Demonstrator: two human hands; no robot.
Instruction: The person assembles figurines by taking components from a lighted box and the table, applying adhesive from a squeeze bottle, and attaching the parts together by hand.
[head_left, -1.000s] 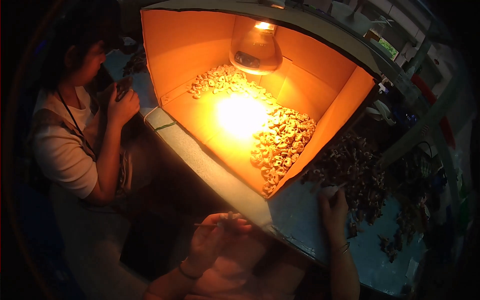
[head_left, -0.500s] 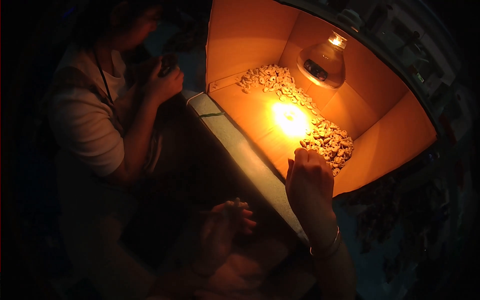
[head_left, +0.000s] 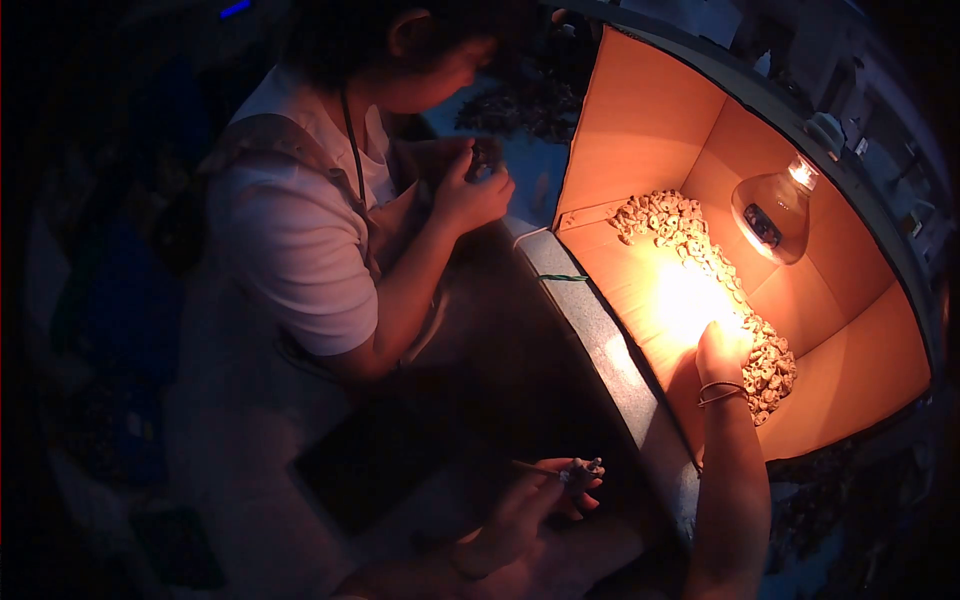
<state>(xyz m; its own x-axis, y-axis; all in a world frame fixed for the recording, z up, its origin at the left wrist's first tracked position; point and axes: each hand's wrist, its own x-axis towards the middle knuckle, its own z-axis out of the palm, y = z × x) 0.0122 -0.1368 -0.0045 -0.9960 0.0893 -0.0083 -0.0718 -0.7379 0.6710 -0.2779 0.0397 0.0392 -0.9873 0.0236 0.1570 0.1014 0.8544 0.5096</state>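
Note:
My right hand (head_left: 724,350) reaches into an open cardboard box (head_left: 620,110), beside a heap of small rounded tan pieces (head_left: 765,375) with dark hollows. Its fingers are curled down; glare and the hand itself hide what they hold, if anything. Low in the dark, my left hand (head_left: 535,510) is closed around a thin stick (head_left: 532,467) and a small pale-and-dark piece (head_left: 582,472) at the fingertips. The exact kind of these pieces cannot be made out. A bracelet circles my right wrist.
A lit bulb (head_left: 772,215) hangs inside the box, casting a bright spot. More tan pieces (head_left: 660,215) lie toward its far left. A pale ledge (head_left: 600,350) runs along the box. At left, another person (head_left: 300,250) holds a small dark thing (head_left: 484,158) in both hands.
My right hand has moved further into the box, into the bright light beside the heap. The view has shifted, so the box and the other person appear further right and lower.

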